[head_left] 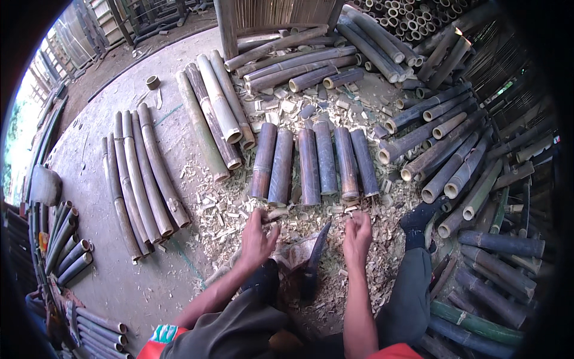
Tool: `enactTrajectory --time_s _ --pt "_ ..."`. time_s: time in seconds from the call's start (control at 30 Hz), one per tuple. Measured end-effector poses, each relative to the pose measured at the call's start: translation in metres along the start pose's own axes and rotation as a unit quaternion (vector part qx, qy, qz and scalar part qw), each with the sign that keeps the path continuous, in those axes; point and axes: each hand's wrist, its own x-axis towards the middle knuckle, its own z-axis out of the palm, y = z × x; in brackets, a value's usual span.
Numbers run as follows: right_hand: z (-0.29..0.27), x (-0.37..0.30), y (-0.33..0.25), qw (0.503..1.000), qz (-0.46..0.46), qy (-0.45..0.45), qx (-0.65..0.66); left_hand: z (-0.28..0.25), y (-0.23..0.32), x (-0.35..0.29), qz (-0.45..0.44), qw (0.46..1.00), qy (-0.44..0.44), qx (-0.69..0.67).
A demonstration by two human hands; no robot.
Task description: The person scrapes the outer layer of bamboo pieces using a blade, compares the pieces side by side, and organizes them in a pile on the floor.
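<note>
Several short dark bamboo tubes [308, 167] lie side by side in a row in front of me, on a bed of chips. My left hand [257, 240] is just below the row's left end, thumb and fingers apart, with no held thing visible. Close to its fingertips is a small pale bamboo piece [277, 213]. Beneath the row's right end, my right hand [357, 236] has its fingers curled in; what they hold, if anything, is hidden. A curved dark blade [317, 251] stands between my forearms, beside a pale worn block [294, 254].
Pale bamboo chips [230, 209] cover the ground around my feet. Long bamboo poles [140, 179] lie to the left, and more poles [209, 113] lie ahead. Cut bamboo tubes [442, 134] are heaped at the right. A small bamboo ring [153, 82] sits far left.
</note>
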Motion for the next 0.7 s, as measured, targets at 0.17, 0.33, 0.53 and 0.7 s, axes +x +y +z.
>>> enactTrajectory --time_s 0.17,0.33,0.53,0.7 --pt "-0.032 -0.119 0.039 0.947 0.138 -0.208 -0.203 0.036 0.008 0.087 -0.009 0.976 -0.026 0.215" --pt "-0.014 -0.187 0.053 0.918 0.070 -0.268 -0.285 0.069 0.015 0.108 -0.042 0.944 -0.075 0.319" --pt "-0.006 -0.179 0.065 0.929 0.092 -0.270 -0.237 0.043 0.011 0.130 -0.193 0.977 -0.090 0.020" --pt "-0.007 -0.172 0.067 0.925 0.116 -0.299 -0.206 -0.007 0.006 0.096 -0.316 0.714 -0.140 -0.609"
